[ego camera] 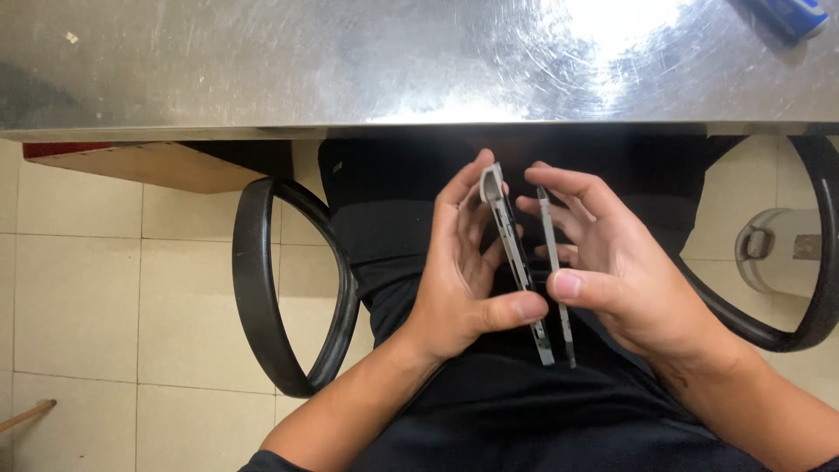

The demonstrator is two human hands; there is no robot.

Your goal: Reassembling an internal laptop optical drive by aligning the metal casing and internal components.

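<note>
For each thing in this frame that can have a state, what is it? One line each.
left hand: fingers closed on the thicker grey frame piece, edge-on.
right hand: thumb and fingers pinching the thin strip.
thicker grey frame piece: held upright over the lap.
thin strip: held beside the frame piece, seemingly apart from it.
metal table: scratched, glare at upper right.
blue object: lying on the table, partly cut off.

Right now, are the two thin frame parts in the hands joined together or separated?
Separated. The left hand holds one frame piece, the right hand the thinner strip; a gap shows between them.
</note>
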